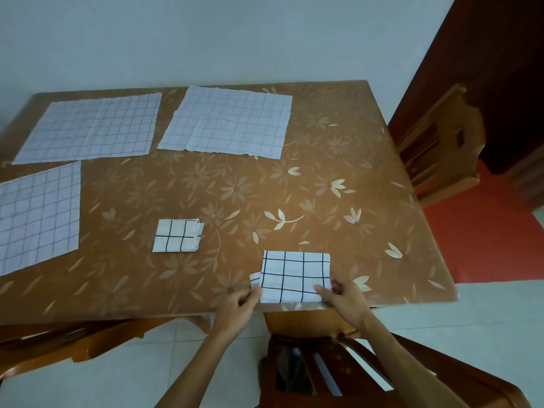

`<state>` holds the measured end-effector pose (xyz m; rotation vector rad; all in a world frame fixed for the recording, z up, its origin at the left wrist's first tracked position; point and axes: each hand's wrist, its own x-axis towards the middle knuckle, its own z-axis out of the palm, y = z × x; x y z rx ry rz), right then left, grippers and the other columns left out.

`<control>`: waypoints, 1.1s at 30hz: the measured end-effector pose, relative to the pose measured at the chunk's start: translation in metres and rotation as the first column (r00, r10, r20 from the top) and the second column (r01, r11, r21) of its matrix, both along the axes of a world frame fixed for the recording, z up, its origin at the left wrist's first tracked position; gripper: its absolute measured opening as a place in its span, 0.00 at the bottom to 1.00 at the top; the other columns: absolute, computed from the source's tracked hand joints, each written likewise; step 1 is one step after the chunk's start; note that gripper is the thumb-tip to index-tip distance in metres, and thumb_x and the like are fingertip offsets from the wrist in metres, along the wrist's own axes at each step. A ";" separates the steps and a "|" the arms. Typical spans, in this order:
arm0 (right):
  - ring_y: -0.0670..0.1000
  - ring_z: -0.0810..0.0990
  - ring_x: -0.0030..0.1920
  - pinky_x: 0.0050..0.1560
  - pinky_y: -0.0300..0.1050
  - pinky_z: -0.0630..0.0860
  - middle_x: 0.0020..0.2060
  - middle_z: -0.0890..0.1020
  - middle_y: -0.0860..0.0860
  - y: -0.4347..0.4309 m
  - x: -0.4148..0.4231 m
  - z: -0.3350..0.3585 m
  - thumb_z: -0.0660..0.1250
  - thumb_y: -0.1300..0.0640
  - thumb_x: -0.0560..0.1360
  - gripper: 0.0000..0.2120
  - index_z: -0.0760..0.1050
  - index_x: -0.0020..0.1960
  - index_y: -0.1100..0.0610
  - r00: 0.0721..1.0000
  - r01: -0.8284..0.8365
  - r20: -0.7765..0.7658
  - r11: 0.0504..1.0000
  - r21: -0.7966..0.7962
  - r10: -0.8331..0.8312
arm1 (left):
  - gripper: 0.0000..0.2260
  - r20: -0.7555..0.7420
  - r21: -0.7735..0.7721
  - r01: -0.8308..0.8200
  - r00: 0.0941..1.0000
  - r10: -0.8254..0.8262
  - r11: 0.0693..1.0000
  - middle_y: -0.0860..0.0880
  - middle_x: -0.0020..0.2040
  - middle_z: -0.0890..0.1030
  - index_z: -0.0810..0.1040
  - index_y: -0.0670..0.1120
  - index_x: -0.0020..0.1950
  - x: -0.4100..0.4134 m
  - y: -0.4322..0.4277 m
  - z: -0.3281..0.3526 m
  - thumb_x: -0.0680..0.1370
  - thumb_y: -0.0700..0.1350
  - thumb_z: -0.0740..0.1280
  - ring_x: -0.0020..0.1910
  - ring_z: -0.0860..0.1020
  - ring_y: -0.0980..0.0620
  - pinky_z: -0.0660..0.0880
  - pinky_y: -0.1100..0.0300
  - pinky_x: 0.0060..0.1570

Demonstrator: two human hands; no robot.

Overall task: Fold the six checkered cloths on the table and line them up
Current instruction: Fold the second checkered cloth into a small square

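A partly folded white checkered cloth (295,276) lies at the table's near edge. My left hand (237,309) pinches its near left corner, where a small flap sticks out. My right hand (343,298) pinches its near right corner. A small folded cloth (177,235) lies to the left, further in. Three cloths lie flat and unfolded: one at the far left (91,128), one at the far middle (228,122), one at the left edge (38,216).
The brown table (338,160) has a floral cover. A wooden chair (438,145) stands at its right side, another chair (353,369) right below my arms, and a third chair (59,340) at the near left. Walls close the back.
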<state>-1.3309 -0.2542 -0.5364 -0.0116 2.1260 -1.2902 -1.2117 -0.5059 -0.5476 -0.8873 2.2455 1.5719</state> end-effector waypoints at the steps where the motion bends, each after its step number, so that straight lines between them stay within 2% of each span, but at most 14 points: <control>1: 0.49 0.85 0.42 0.51 0.51 0.82 0.41 0.86 0.50 0.002 0.003 0.000 0.72 0.48 0.74 0.11 0.79 0.55 0.48 1.000 0.006 0.002 0.999 -0.039 -0.006 | 0.12 -0.012 0.022 -0.023 1.000 0.024 0.999 0.53 0.45 0.85 0.84 0.55 0.48 -0.001 0.001 0.005 0.78 0.60 0.66 0.48 0.82 0.55 0.79 0.55 0.52; 3: 0.51 0.85 0.42 0.51 0.50 0.82 0.37 0.85 0.50 0.003 0.009 0.006 0.72 0.54 0.75 0.08 0.79 0.54 0.49 0.999 0.036 0.002 0.993 -0.113 -0.036 | 0.06 -0.028 0.119 -0.128 0.991 0.132 0.985 0.52 0.49 0.85 0.84 0.53 0.50 -0.004 0.002 0.011 0.78 0.52 0.70 0.51 0.82 0.53 0.80 0.52 0.55; 6: 0.50 0.84 0.42 0.40 0.36 0.78 0.33 0.82 0.48 0.003 0.015 0.016 0.71 0.56 0.76 0.06 0.79 0.52 0.48 0.999 0.038 -0.004 0.987 -0.153 -0.039 | 0.06 0.000 0.247 -0.262 0.963 0.270 0.933 0.47 0.50 0.85 0.85 0.47 0.52 -0.005 0.001 0.014 0.76 0.43 0.73 0.52 0.83 0.49 0.81 0.49 0.57; 7: 0.49 0.83 0.40 0.38 0.34 0.75 0.30 0.79 0.48 0.004 0.016 0.017 0.71 0.56 0.76 0.05 0.79 0.51 0.48 0.999 0.033 -0.005 0.989 -0.146 -0.034 | 0.05 0.006 0.239 -0.272 0.960 0.279 0.932 0.47 0.50 0.85 0.85 0.48 0.51 -0.004 0.000 0.012 0.75 0.43 0.74 0.52 0.83 0.49 0.81 0.49 0.57; 9: 0.44 0.82 0.38 0.42 0.35 0.74 0.29 0.80 0.47 0.005 0.018 0.014 0.71 0.56 0.76 0.05 0.79 0.51 0.49 1.000 0.005 -0.024 0.995 -0.097 -0.007 | 0.05 0.026 0.152 -0.236 0.972 0.234 0.960 0.50 0.48 0.85 0.85 0.51 0.49 0.001 -0.001 0.008 0.74 0.48 0.75 0.50 0.83 0.50 0.81 0.50 0.54; 12: 0.38 0.80 0.36 0.43 0.33 0.73 0.34 0.84 0.40 0.006 0.022 0.009 0.71 0.57 0.76 0.06 0.78 0.53 0.49 0.998 -0.016 -0.056 0.999 -0.029 0.015 | 0.06 0.044 0.016 -0.195 0.980 0.194 0.981 0.52 0.39 0.83 0.85 0.50 0.46 0.008 0.002 0.011 0.75 0.51 0.73 0.40 0.81 0.51 0.81 0.56 0.37; 14: 0.35 0.79 0.36 0.37 0.30 0.72 0.34 0.83 0.37 0.004 0.025 0.007 0.70 0.57 0.77 0.08 0.79 0.55 0.49 0.998 -0.040 -0.050 0.999 -0.014 0.039 | 0.07 0.093 0.067 -0.231 0.970 0.224 0.971 0.49 0.39 0.83 0.84 0.49 0.47 0.012 0.002 0.015 0.77 0.51 0.72 0.37 0.80 0.50 0.81 0.55 0.35; 17: 0.33 0.78 0.33 0.32 0.27 0.70 0.32 0.81 0.34 0.003 0.027 0.007 0.69 0.58 0.77 0.11 0.79 0.59 0.50 0.996 -0.065 -0.053 0.998 0.004 0.065 | 0.07 0.234 0.286 -0.295 0.944 0.232 0.912 0.45 0.45 0.86 0.82 0.48 0.52 0.015 0.002 0.021 0.77 0.50 0.72 0.42 0.85 0.45 0.84 0.48 0.43; 20: 0.34 0.79 0.36 0.35 0.27 0.72 0.34 0.82 0.35 0.003 0.029 0.008 0.69 0.58 0.77 0.11 0.78 0.59 0.52 0.995 -0.081 -0.065 0.997 0.010 0.082 | 0.07 0.217 0.373 -0.349 0.934 0.284 0.860 0.43 0.46 0.87 0.82 0.45 0.54 0.017 0.007 0.023 0.78 0.45 0.72 0.45 0.86 0.42 0.83 0.45 0.48; 23: 0.36 0.80 0.36 0.36 0.28 0.72 0.33 0.83 0.39 0.004 0.031 0.008 0.69 0.55 0.78 0.11 0.78 0.59 0.52 0.997 -0.059 -0.043 0.998 0.005 0.059 | 0.07 0.169 0.399 -0.383 0.924 0.344 0.833 0.43 0.49 0.86 0.82 0.41 0.53 0.016 0.011 0.021 0.77 0.42 0.72 0.47 0.86 0.45 0.82 0.48 0.53; 27: 0.41 0.78 0.31 0.32 0.35 0.73 0.31 0.82 0.49 0.005 0.030 0.004 0.67 0.51 0.79 0.11 0.78 0.60 0.51 1.000 -0.008 -0.006 1.000 -0.001 0.008 | 0.04 0.124 0.328 -0.355 0.935 0.333 0.875 0.46 0.49 0.85 0.85 0.44 0.48 0.016 0.011 0.017 0.75 0.44 0.74 0.51 0.84 0.47 0.81 0.49 0.56; 29: 0.45 0.78 0.33 0.32 0.38 0.75 0.32 0.81 0.51 0.005 0.030 0.003 0.67 0.52 0.79 0.10 0.78 0.60 0.51 1.000 0.011 0.000 1.000 -0.008 -0.011 | 0.02 0.099 0.210 -0.264 0.964 0.248 0.942 0.49 0.47 0.84 0.85 0.48 0.46 0.018 0.012 0.017 0.76 0.46 0.73 0.50 0.83 0.49 0.82 0.53 0.52; 31: 0.47 0.78 0.33 0.32 0.40 0.76 0.33 0.81 0.53 0.004 0.030 0.001 0.67 0.52 0.79 0.10 0.78 0.59 0.50 1.000 0.019 0.001 1.000 -0.005 -0.019 | 0.03 0.129 0.068 -0.154 0.981 0.145 0.986 0.51 0.45 0.84 0.83 0.51 0.47 0.019 0.012 0.020 0.78 0.49 0.71 0.45 0.84 0.50 0.83 0.53 0.46; 33: 0.46 0.77 0.31 0.32 0.41 0.77 0.33 0.81 0.54 0.001 0.030 0.002 0.67 0.52 0.79 0.09 0.79 0.58 0.51 1.000 0.028 -0.010 1.000 0.000 -0.028 | 0.07 0.219 0.158 -0.191 0.964 0.154 0.969 0.47 0.42 0.86 0.83 0.49 0.49 0.020 0.012 0.028 0.78 0.51 0.70 0.39 0.85 0.47 0.84 0.50 0.41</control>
